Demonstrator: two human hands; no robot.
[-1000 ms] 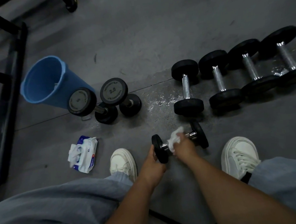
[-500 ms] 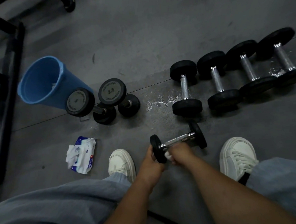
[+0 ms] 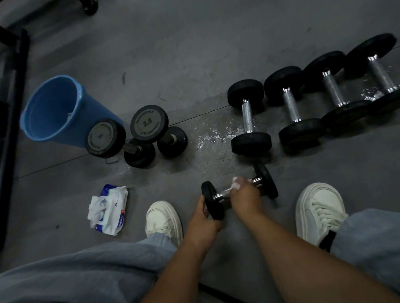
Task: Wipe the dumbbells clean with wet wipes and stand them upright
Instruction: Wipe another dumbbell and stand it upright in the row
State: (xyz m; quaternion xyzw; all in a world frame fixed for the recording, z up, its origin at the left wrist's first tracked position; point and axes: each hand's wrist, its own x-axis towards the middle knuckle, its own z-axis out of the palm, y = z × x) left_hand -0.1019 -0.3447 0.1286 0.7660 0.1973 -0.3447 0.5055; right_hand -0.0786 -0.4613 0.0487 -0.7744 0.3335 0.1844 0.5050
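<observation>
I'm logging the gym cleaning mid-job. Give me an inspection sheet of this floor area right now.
Surface: grey floor, wet patch mid-scene.
Job's things: small black chrome-handled dumbbell, white wet wipe on its handle; two upright black dumbbells; four black dumbbells lying in a row; opened wipes pack.
Clutter: blue plastic bucket beside the upright pair.
Hands: left hand grips the dumbbell's near head; right hand holds the wipe.
Cables: nothing seen.
Surroundings: black metal frame at left.

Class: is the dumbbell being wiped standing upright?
No, the small dumbbell is held sideways, left hand gripping one end, right hand pressing a wet wipe on its handle.
</observation>
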